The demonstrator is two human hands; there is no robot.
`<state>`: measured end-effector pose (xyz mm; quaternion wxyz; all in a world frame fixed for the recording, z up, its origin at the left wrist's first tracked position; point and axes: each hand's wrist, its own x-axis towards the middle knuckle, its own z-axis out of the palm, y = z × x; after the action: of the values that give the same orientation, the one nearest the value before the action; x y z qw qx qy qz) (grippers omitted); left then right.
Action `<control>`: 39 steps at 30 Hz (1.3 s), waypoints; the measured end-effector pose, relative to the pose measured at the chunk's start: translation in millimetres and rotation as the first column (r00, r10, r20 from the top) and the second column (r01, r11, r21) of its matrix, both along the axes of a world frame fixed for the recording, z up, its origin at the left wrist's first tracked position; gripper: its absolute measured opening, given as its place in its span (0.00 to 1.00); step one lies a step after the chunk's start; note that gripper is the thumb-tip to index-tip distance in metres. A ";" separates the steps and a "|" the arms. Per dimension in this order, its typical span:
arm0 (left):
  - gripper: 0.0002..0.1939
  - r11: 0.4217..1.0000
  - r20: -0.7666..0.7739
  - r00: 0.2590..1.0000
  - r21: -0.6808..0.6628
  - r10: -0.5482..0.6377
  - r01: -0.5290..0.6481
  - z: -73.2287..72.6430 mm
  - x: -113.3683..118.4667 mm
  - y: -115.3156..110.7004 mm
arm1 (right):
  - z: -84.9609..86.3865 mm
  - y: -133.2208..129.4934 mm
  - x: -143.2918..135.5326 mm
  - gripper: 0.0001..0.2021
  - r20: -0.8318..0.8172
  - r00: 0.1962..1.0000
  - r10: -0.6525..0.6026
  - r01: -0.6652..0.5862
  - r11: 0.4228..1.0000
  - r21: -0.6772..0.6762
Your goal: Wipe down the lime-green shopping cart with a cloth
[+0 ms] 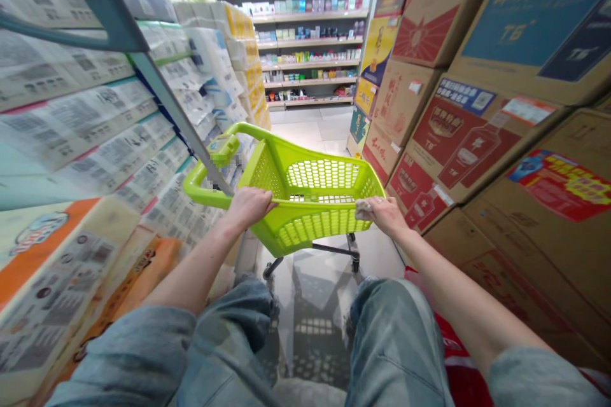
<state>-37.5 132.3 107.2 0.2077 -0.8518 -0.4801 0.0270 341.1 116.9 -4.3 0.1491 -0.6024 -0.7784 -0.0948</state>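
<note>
A lime-green plastic shopping cart [305, 222] stands sideways in front of me, with a perforated basket and dark casters. My left hand [251, 205] is closed over the basket's near rim, close to the end with the green push handle [205, 199]. At the basket's right end, my right hand [387, 215] holds a crumpled whitish cloth [365, 208] against the rim. Its fingers are bent around the cloth and partly hidden. Inside, the basket shows no goods.
Stacked paper packs [90, 146] line the left side, and cardboard cartons [477, 133] rise on the right. A grey metal pole [176, 108] slants across the upper left. Shelves of small goods [310, 41] stand at the aisle's far end. Pale floor tiles [329, 130] lie between.
</note>
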 end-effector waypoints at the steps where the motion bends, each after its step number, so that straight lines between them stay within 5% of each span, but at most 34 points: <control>1: 0.19 1.000 0.010 1.000 -0.006 -0.008 0.008 -0.9 1.1 -0.3 | 0.6 0.3 -0.5 0.06 0.017 1.000 -0.008 0.008 1.000 0.014; 7: 0.21 1.000 0.109 0.994 -0.019 -0.013 0.016 -3.8 6.7 -3.9 | 2.5 6.9 -26.3 0.12 0.093 0.996 0.009 -0.011 1.000 0.014; 11: 0.20 0.999 0.153 0.988 -0.037 -0.004 0.010 -4.1 7.1 -5.2 | 8.0 12.4 -92.3 0.14 0.058 0.989 0.133 -0.135 0.990 0.041; 15: 0.19 1.000 0.122 0.993 -0.023 0.004 -0.002 -3.6 8.0 -4.3 | 16.3 12.4 -148.4 0.11 0.001 0.993 0.114 -0.114 0.991 0.077; 24: 0.22 0.999 0.109 0.993 0.019 -0.051 0.049 -5.1 8.8 -6.3 | 29.9 12.7 -195.8 0.10 -0.078 0.979 0.190 -0.184 0.980 0.074; 30: 0.21 0.998 0.147 0.987 0.032 -0.064 0.060 -7.4 6.6 -7.7 | 27.0 10.4 -171.3 0.10 -0.082 0.958 0.274 -0.270 0.961 0.058; 39: 0.23 0.999 0.190 0.981 0.041 -0.041 0.034 -10.8 17.4 -13.2 | 1.4 7.6 -95.3 0.12 -0.023 0.996 0.087 -0.086 0.995 0.048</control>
<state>-20.1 119.1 96.4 0.1771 -0.8554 -0.4821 -0.0679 245.8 124.5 -3.0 0.1768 -0.5654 -0.7995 -0.0992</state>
